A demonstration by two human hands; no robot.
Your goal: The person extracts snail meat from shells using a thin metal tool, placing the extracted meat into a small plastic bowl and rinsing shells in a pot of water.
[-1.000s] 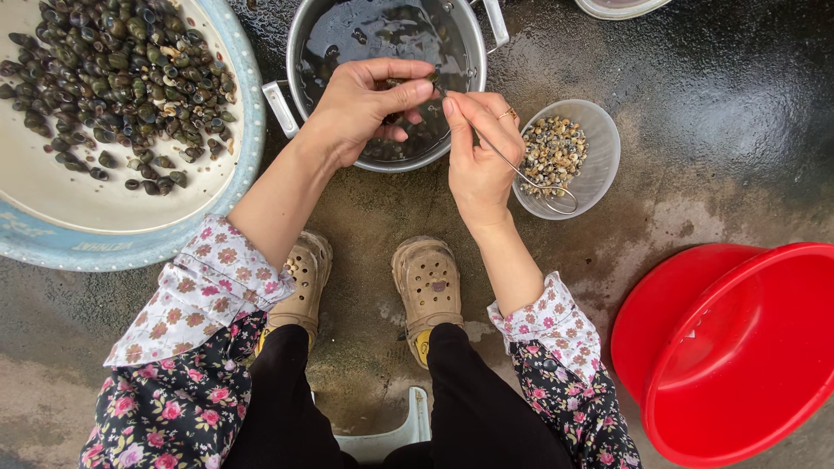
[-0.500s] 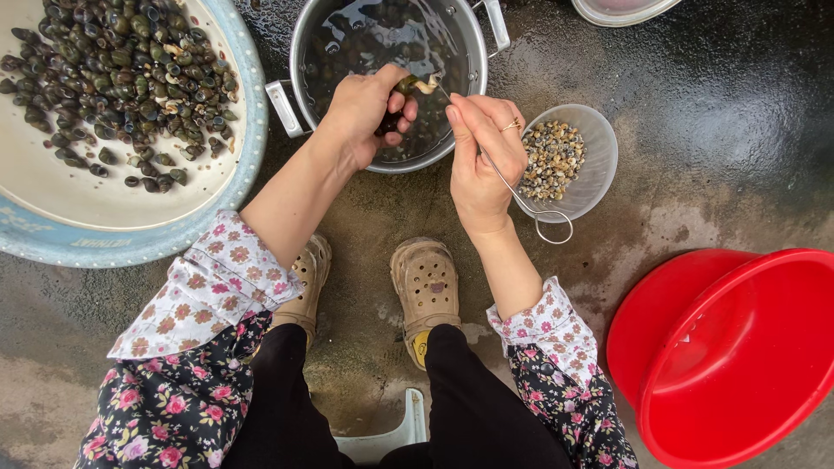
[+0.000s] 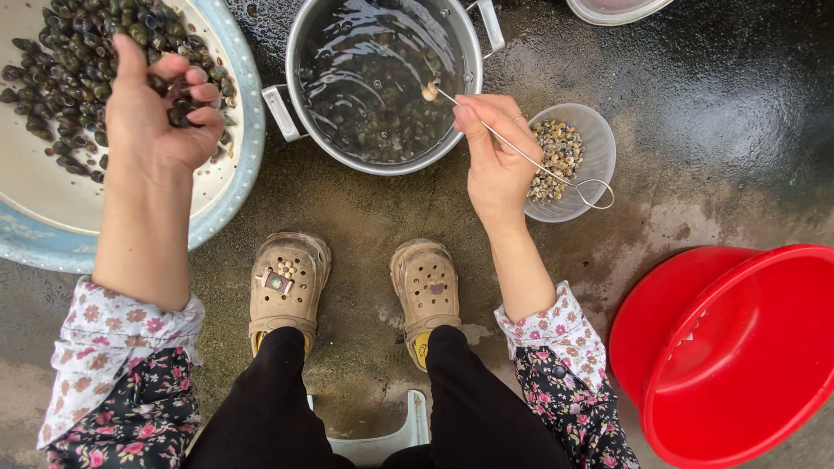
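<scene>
**A:** Where does each hand stand?

**B:** The left hand [image 3: 156, 108] is at the upper left of the frame, over the wide blue-rimmed basin [image 3: 239, 169] heaped with dark snails [image 3: 74, 35]. Its fingers [image 3: 195, 91] are curled loosely around a few dark shells, not clamped flat. The right hand [image 3: 495, 161] sits right of centre, its fingers pinched closed on a thin wire pick [image 3: 530, 156] with a looped end, and a pale morsel of snail meat [image 3: 427, 90] sits on the tip, above the water in the steel pot [image 3: 382, 82].

**B:** Just to the right of that hand is the small clear bowl [image 3: 591, 143], part filled with small pale-and-dark bits.

**A:** How does one do this step well?

**B:** In my judgement, the person takes one shell at a time, so the left fingers can turn its opening toward the pick. The pick wants a light, steady pinch near its middle; a hard twist may tear the meat. The loaded tip should travel level and short, since the morsel only rests on the point.

**A:** And the surroundings?

**B:** The wet concrete floor [image 3: 365, 208] carries everything; a red tub [image 3: 738, 347] stands at the lower right, well apart.
</scene>
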